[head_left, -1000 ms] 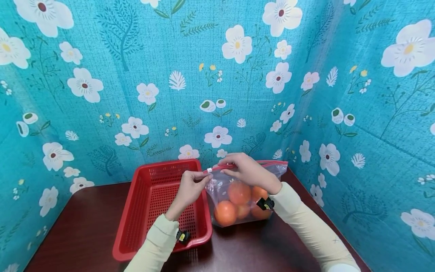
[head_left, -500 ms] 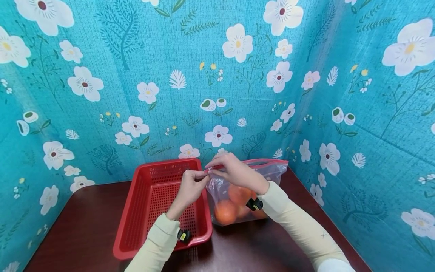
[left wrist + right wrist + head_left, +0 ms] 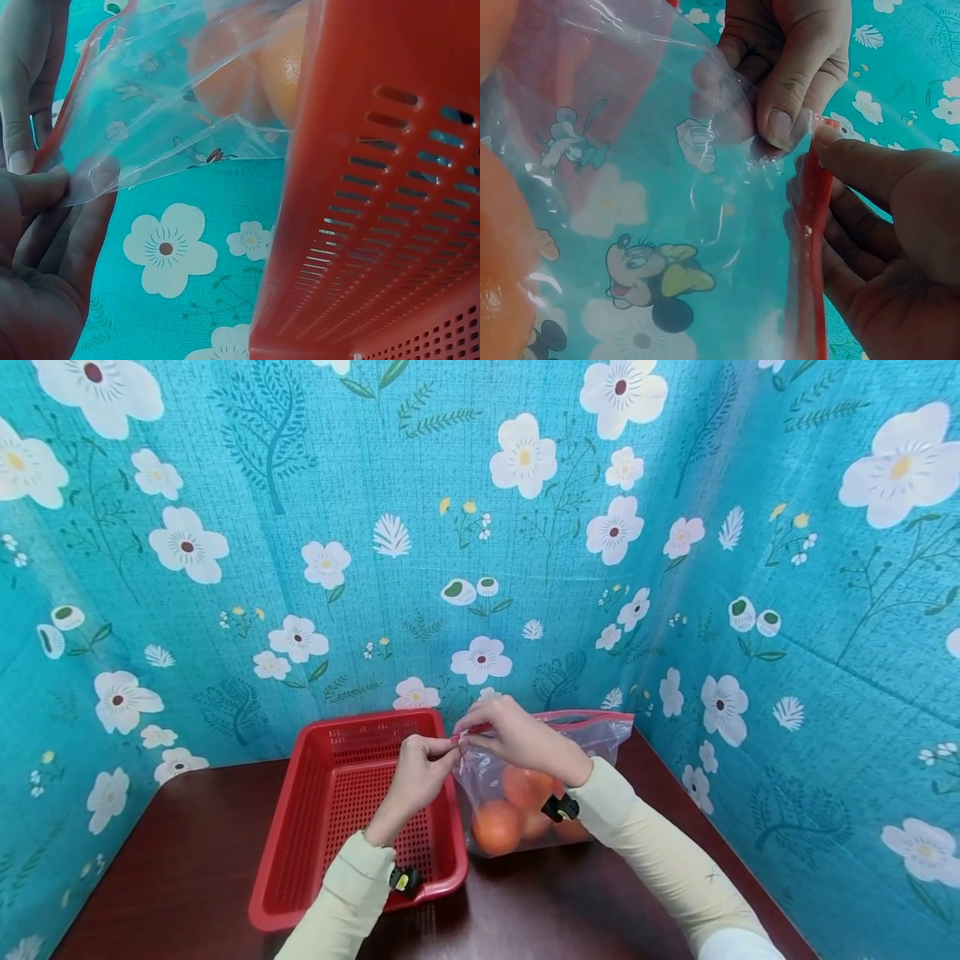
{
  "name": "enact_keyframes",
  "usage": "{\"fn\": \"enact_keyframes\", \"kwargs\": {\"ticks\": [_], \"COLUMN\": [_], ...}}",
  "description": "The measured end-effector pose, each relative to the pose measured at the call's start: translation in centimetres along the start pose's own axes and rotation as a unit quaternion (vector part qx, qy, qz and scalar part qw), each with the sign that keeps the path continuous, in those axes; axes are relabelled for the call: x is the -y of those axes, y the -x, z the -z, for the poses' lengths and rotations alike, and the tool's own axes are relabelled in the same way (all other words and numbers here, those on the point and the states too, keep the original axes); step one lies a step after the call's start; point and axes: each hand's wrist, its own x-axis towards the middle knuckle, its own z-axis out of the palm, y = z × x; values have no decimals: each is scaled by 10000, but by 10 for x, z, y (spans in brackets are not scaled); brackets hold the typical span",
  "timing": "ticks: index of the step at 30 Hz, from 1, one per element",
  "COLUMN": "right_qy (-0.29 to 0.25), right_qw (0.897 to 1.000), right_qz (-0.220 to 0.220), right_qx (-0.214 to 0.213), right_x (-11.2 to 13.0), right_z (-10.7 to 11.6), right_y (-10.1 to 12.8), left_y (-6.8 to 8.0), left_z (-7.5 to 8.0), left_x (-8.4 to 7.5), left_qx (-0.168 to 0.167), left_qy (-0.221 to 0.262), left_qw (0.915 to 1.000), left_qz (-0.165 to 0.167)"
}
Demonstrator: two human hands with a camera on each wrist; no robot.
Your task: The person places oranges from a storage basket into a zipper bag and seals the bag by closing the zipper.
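A clear zip bag (image 3: 487,777) with a red seal strip and printed cartoon figures stands on the table, several orange round fruits (image 3: 497,827) inside it. My left hand (image 3: 417,777) pinches the bag's upper left corner between thumb and fingers. Right beside it, my right hand (image 3: 525,739) pinches the red strip (image 3: 815,202) at the same corner, its thumb close to the left thumb in the right wrist view. Farther right, the bag's mouth (image 3: 585,717) gapes a little. My right hand and wrist hide part of the fruit in the head view.
A red perforated plastic basket (image 3: 300,827) with nothing in it stands left of the bag, its right rim close to it, under my left forearm. The dark brown table (image 3: 202,843) meets a blue flowered cloth (image 3: 360,610) behind and at the right.
My right hand has slid left along the red strip to the corner held by my left hand, covering the white slider seen earlier. Little has moved in the last half second.
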Motion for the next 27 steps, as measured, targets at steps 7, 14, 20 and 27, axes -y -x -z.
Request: {"fn": "enact_keyframes", "kwargs": {"ticks": [7,14,20,27], "right_qy": [-8,-59,-85,-14], "right_qw": [9999,9997,9993,9985], "right_qz": [-74,-148,-243,-421], "right_qx": [104,194,277,350], "right_x": [0,-1,-2,-4], "right_z": [2,4,7,12], "right_y": [0,0,1,2], "left_y": [1,-3,-7,-7], "left_z": [0,-1,-4,-4], "left_x": [-4,16,38,39], "left_qx": [-42,33,-29,-47], "left_qy": [-111,-152,-108,-133], "left_qw": [9999,9999,9999,9997], "left_qz": [37,42,5,-217]}}
